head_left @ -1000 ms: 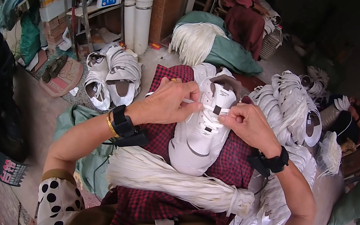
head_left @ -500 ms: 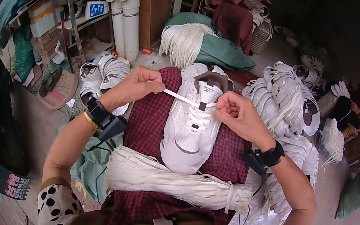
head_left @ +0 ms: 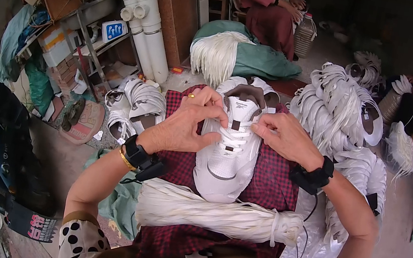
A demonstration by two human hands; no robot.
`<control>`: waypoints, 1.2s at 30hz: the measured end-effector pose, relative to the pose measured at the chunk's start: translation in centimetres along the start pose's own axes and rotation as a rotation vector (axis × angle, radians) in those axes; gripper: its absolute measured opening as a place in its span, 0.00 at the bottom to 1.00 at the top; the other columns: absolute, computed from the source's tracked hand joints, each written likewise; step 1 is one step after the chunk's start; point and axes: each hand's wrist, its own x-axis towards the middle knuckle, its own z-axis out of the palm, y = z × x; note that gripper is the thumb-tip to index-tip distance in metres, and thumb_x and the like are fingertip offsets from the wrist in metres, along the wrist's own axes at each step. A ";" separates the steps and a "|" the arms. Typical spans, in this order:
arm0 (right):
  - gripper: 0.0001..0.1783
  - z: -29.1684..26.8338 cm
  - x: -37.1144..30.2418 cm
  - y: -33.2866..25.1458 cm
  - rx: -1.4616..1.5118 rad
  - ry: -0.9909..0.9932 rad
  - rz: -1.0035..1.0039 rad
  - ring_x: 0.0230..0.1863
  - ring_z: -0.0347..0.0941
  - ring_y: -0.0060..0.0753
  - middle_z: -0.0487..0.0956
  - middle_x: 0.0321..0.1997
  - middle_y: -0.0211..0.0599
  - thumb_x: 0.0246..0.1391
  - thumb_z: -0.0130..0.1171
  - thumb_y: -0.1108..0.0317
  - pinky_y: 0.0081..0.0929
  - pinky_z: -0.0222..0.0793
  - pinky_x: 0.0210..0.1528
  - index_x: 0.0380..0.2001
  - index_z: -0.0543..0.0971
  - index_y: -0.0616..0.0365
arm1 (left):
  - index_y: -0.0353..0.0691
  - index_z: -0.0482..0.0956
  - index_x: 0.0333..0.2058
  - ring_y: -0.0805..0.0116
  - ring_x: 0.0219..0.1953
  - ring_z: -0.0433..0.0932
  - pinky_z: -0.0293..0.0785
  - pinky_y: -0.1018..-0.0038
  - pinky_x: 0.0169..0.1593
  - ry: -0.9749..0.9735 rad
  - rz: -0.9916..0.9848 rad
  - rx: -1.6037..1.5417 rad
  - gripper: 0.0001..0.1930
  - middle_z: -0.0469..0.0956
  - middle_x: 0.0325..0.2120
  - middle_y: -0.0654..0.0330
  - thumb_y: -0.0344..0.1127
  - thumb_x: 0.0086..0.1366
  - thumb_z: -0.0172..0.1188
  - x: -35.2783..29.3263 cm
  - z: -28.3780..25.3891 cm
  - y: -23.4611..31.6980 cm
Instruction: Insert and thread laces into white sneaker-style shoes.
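A white sneaker (head_left: 222,170) rests toe toward me on a red-and-black checked cloth (head_left: 279,169) over my lap. White laces (head_left: 233,134) cross its tongue, passing a dark loop. My left hand (head_left: 194,121) is at the shoe's left eyelets, thumb and forefinger parted, with no lace visibly stretched from it. At the right upper eyelets, my right hand (head_left: 285,136) has thumb and forefinger pinched on the lace, mostly hidden by the fingers. A thick bundle of white laces (head_left: 213,213) lies across my lap below the toe.
White shoes (head_left: 136,103) lie at left, with more stacked shoes (head_left: 331,109) at right. Beyond my lap, a green sack (head_left: 267,65) holds white laces (head_left: 214,56). Another person (head_left: 264,6) sits behind it. A black scooter (head_left: 7,144) stands left.
My left hand has moved right, from holding a lace stretched out sideways to the shoe's left eyelets, its thumb and forefinger now parted. My right hand stays at the right eyelets. The view has shifted.
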 end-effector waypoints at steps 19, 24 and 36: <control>0.22 0.9 0.6 2.5 0.426 -0.027 0.134 0.20 0.57 0.14 0.68 0.15 0.21 0.59 0.60 0.56 0.22 0.55 0.24 0.19 0.78 0.63 | 0.34 0.78 0.33 0.63 0.48 0.70 0.65 0.72 0.53 -0.080 -0.143 -0.198 0.09 0.69 0.42 0.58 0.20 0.51 0.60 2.0 0.7 -0.1; 0.18 -1.5 -0.8 2.7 0.746 0.012 0.224 0.20 0.57 0.08 0.67 0.16 0.16 0.58 0.59 0.65 0.16 0.48 0.22 0.15 0.74 0.56 | 0.35 0.76 0.36 0.66 0.43 0.69 0.67 0.74 0.50 -0.031 -0.084 -0.195 0.13 0.67 0.40 0.59 0.20 0.49 0.59 1.7 0.8 -0.4; 0.18 -1.3 -0.8 0.0 0.254 -0.030 0.167 0.20 0.61 0.15 0.69 0.17 0.23 0.61 0.58 0.62 0.22 0.57 0.23 0.22 0.78 0.65 | 0.32 0.79 0.30 0.72 0.29 0.73 0.72 0.72 0.29 0.032 -0.140 -0.160 0.08 0.77 0.24 0.59 0.31 0.61 0.66 0.2 -1.6 -2.7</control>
